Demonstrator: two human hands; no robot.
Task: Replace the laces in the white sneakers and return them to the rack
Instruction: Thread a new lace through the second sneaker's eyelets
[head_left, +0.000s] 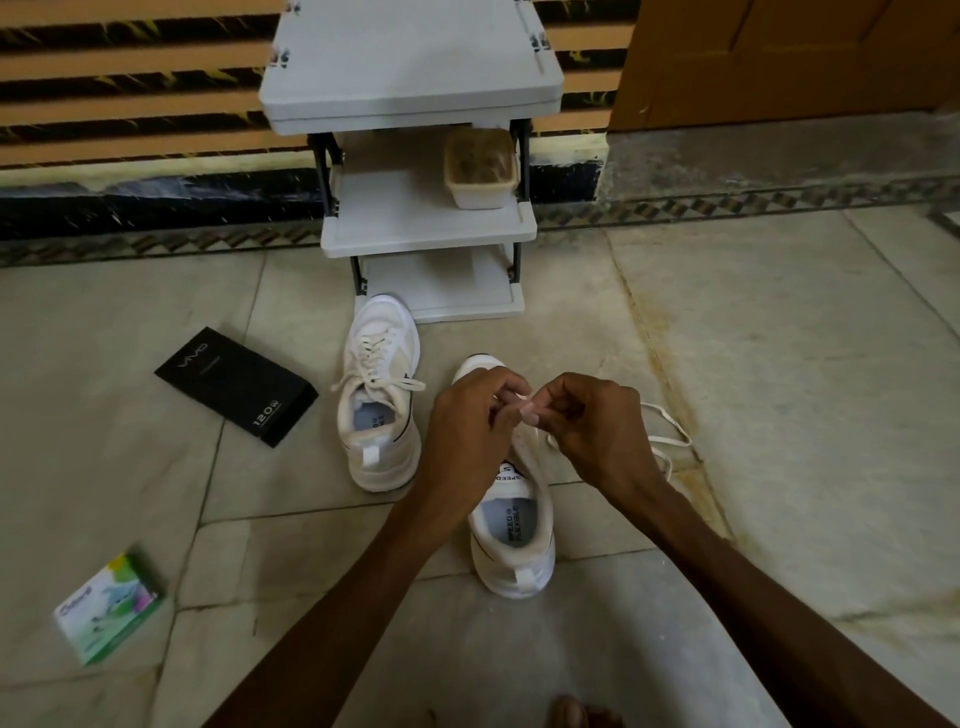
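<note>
Head view: both hands are raised together over the front of the near sneaker, their fingertips almost touching. The left hand has its fingers curled and pinches a short pale piece of the white lace between thumb and fingertips. The right hand is curled in the same way and pinches the lace just beside it. From under the right hand the lace trails in loose loops across the floor to the right of the shoe.

The near sneaker stands upright on the tiles with its heel toward the camera. Its tongue label and printed insole show, while its toe is mostly hidden behind the hands. The far sneaker stands to the left and a little further away, heel also toward the camera. It is laced, and the ends lie loose to either side. Its toe is just in front of the bottom shelf of the white shoe rack, which stands against the striped wall.

A pale tub with brownish contents sits on the right of the rack's middle shelf. A black box lies flat on the floor left of the far sneaker. A green and white carton lies nearer the camera at the left. A brown wooden door fills the upper right corner.
</note>
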